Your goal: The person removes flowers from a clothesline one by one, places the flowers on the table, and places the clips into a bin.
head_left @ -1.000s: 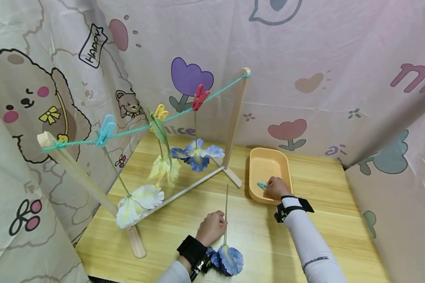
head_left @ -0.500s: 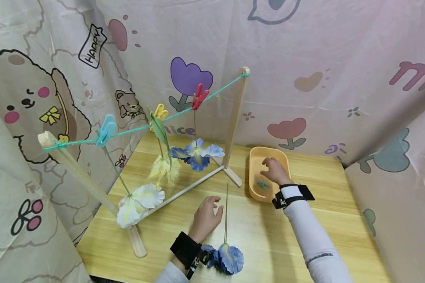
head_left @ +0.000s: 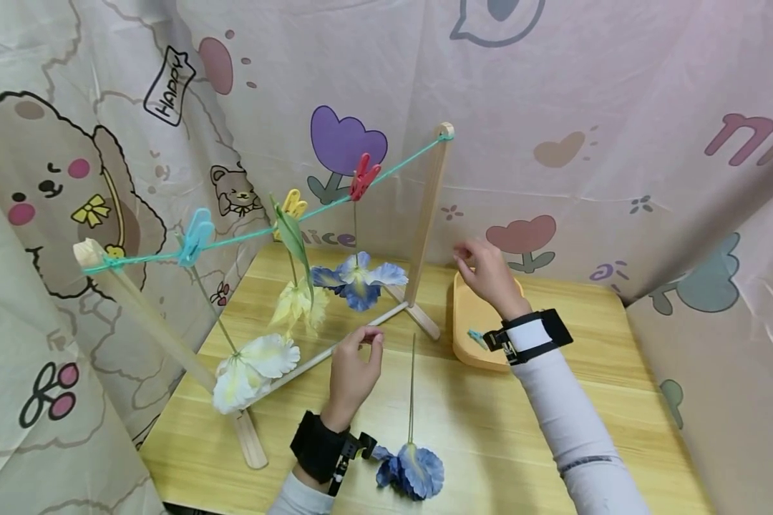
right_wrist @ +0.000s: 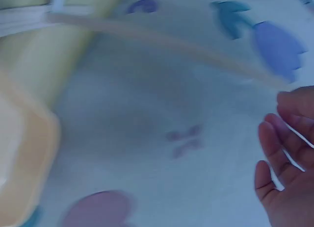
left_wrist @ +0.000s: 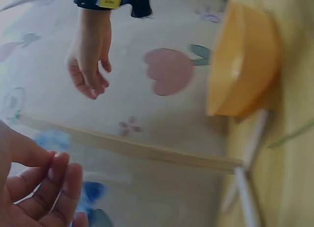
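My left hand is raised over the table, in front of the rack's bottom bar, fingers loosely bent and holding nothing. Above the back of the yellow-orange tray, my right hand hovers, also with nothing between its bent fingers. A teal clothespin lies in that tray. On the table near the front lies a blue artificial iris, its stem pointing away from me. In the right wrist view, the fingers of my right hand appear beside the blurred wooden post.
A wooden rack carries a teal string. Blue, yellow and red clothespins on it hold a white flower, a yellow flower and a blue iris upside down. Printed curtains enclose the table.
My right hand has left the teal clothespin in the tray and risen up and away. My left hand has lifted from beside the iris stem and moved left and forward.
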`<act>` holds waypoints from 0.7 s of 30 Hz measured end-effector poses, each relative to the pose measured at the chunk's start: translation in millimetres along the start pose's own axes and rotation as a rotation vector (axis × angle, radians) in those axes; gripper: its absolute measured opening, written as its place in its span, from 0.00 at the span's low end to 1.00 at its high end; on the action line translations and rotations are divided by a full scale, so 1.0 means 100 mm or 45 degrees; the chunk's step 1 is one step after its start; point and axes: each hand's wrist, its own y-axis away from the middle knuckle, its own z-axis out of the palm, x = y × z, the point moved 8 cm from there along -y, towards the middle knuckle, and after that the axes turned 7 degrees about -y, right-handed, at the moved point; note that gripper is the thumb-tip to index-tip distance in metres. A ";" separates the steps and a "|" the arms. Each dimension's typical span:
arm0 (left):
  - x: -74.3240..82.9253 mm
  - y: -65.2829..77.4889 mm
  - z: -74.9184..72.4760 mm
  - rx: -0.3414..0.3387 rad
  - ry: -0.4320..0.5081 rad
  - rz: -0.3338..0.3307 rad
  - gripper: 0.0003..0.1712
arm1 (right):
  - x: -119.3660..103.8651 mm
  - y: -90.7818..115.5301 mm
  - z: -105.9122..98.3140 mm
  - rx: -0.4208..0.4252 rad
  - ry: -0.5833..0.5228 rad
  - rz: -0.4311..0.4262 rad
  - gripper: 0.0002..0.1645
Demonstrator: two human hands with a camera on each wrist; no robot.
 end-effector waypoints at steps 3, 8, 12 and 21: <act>0.35 -0.29 -0.30 0.081 0.185 0.017 0.10 | -0.39 -0.16 -0.15 0.138 -0.028 -0.211 0.05; 0.46 -0.53 -0.49 0.163 0.168 -0.020 0.11 | -0.91 -0.38 -0.35 0.246 -0.061 -0.440 0.05; 0.11 -0.50 -0.28 0.197 0.183 0.003 0.16 | -1.15 -0.52 -0.45 0.281 -0.082 -0.515 0.06; 0.67 -0.84 -0.59 0.118 0.096 -0.128 0.23 | -1.62 -0.75 -0.50 0.293 -0.110 -0.663 0.11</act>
